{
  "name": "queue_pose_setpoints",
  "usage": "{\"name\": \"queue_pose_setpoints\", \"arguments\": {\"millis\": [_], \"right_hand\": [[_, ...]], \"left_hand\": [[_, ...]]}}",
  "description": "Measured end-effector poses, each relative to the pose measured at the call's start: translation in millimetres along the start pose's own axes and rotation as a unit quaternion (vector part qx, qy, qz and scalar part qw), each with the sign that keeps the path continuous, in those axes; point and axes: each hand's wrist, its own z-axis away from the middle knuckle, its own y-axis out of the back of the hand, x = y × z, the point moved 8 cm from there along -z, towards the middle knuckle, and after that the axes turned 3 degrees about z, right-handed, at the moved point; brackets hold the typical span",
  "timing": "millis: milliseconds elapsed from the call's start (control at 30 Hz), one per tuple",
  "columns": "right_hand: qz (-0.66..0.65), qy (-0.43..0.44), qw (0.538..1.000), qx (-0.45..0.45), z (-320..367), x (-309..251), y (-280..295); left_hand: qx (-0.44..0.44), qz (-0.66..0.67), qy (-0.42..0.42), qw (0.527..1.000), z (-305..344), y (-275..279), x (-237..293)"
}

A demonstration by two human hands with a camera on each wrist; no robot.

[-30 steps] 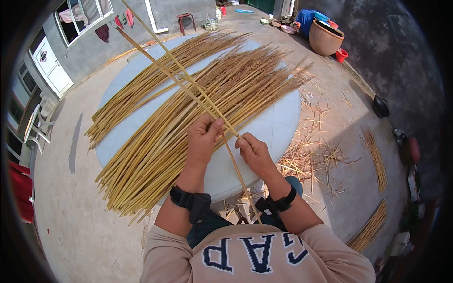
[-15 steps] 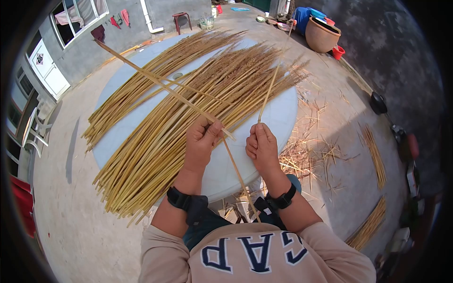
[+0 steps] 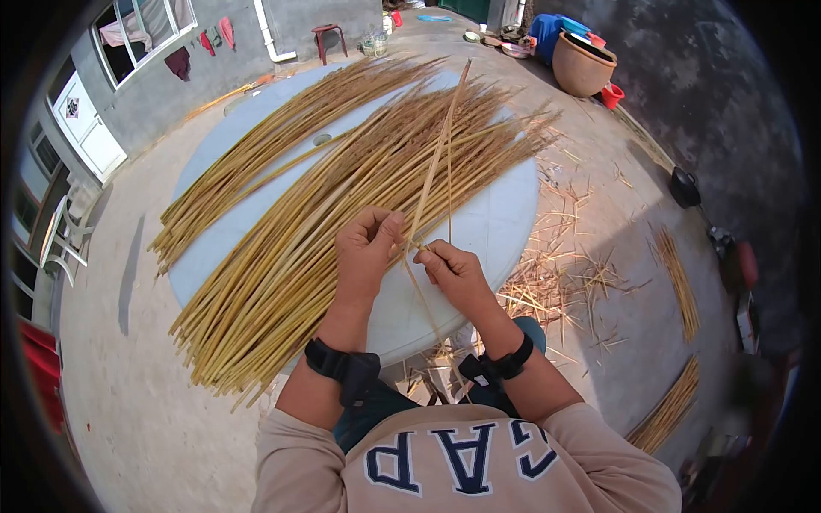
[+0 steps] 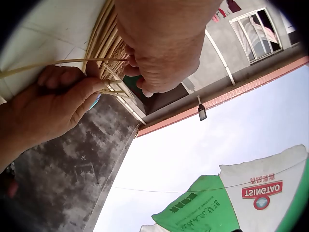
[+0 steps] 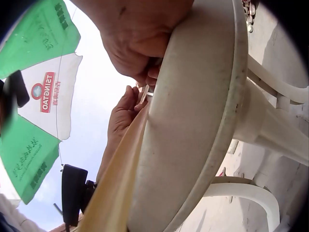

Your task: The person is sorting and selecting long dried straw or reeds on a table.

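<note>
In the head view, the left hand (image 3: 366,248) pinches a thin straw strip near the table's front edge, thumb against curled fingers. Close on its right, the right hand (image 3: 455,272) pinches folded straw ends between thumb and fingers. From between the hands, long flattened stalks (image 3: 434,162) rise away over the round white table (image 3: 505,218), and a thin strip hangs down toward the lap. Beside the left hand lies a large bundle of plumed stalks (image 3: 291,239). In the left wrist view, the right thumb presses on crossing straw ends (image 4: 114,87); the left fingertips are partly hidden.
A smaller stalk bundle (image 3: 248,158) lies on the table's far left. Straw scraps (image 3: 547,282) litter the ground at the right, with two bundles, one of them (image 3: 678,286) farther back. A clay pot (image 3: 583,67) and red stool (image 3: 330,41) stand behind.
The long stalks have swung from upper left to upright. The right hand moved away with a thin stalk, then came back beside the left hand, where that stalk's end is now bent.
</note>
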Motion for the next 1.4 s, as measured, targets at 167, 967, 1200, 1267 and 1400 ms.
{"name": "queue_pose_setpoints", "arguments": {"millis": [167, 967, 1200, 1267, 1400], "right_hand": [[0.044, 0.027, 0.999, 0.002, -0.1, -3.9, -1.3], [-0.333, -0.179, 0.890, 0.257, -119.0, -9.9, 178.2], [0.011, -0.089, 0.960, 0.265, -149.8, -30.3, 217.4], [0.107, -0.115, 0.975, 0.158, -163.7, -30.1, 217.2], [0.198, -0.112, 0.961, 0.154, -173.6, -26.4, 227.6]], "left_hand": [[0.082, -0.011, -0.074, 0.994, 0.0, 13.6, 8.5], [-0.021, -0.246, -0.122, 0.961, 2.0, -15.9, 0.5], [-0.029, -0.275, -0.120, 0.954, 2.5, -15.1, 2.8], [-0.029, -0.286, -0.125, 0.949, 2.4, -17.1, 0.9], [-0.027, -0.291, -0.143, 0.946, 3.3, -18.9, 0.8]]}}
